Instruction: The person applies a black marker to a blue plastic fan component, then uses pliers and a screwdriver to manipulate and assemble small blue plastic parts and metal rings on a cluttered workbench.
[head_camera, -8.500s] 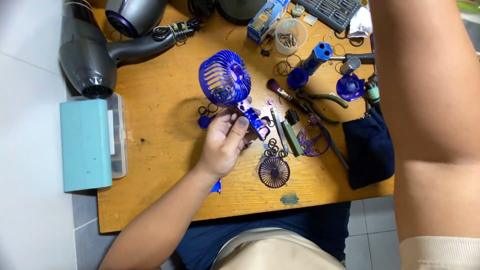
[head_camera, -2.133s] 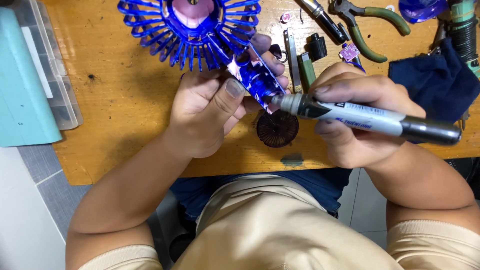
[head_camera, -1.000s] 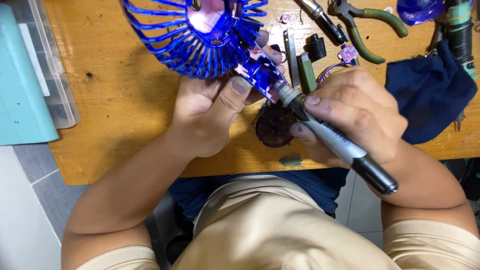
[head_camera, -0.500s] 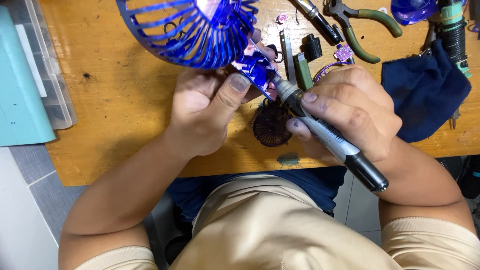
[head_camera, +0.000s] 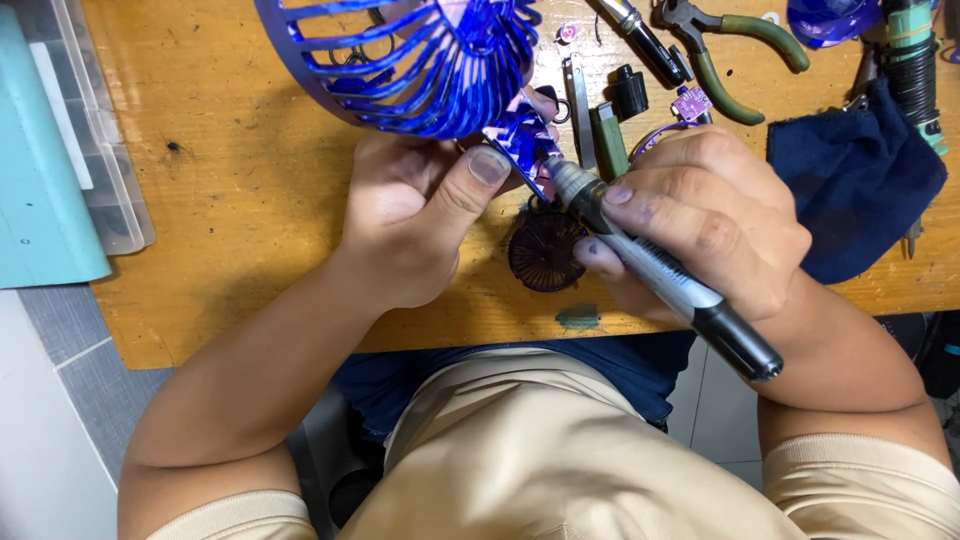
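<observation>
My left hand (head_camera: 415, 215) grips the base of a small blue fan (head_camera: 520, 140), whose blue wire cage (head_camera: 400, 60) rises toward the top of the view. My thumb presses on the blue base. My right hand (head_camera: 700, 215) is wrapped around a silver and black pen-shaped tool (head_camera: 660, 270), and the tool's tip touches the blue base. A dark round grille disc (head_camera: 547, 252) lies on the wooden table (head_camera: 230, 200) just under both hands.
Green-handled pliers (head_camera: 725, 50), a black-tipped tool (head_camera: 640, 40), small dark parts (head_camera: 610, 140) and a dark blue cloth (head_camera: 860, 180) lie at the right. A teal box with a clear plastic case (head_camera: 60, 170) stands at the left edge. The table's front edge (head_camera: 300, 345) runs near my lap.
Since a second ago the fan cage has risen further out of the top of the view. The tool has stayed tilted with its tip on the blue base. Eight seconds ago only the left hand held the fan.
</observation>
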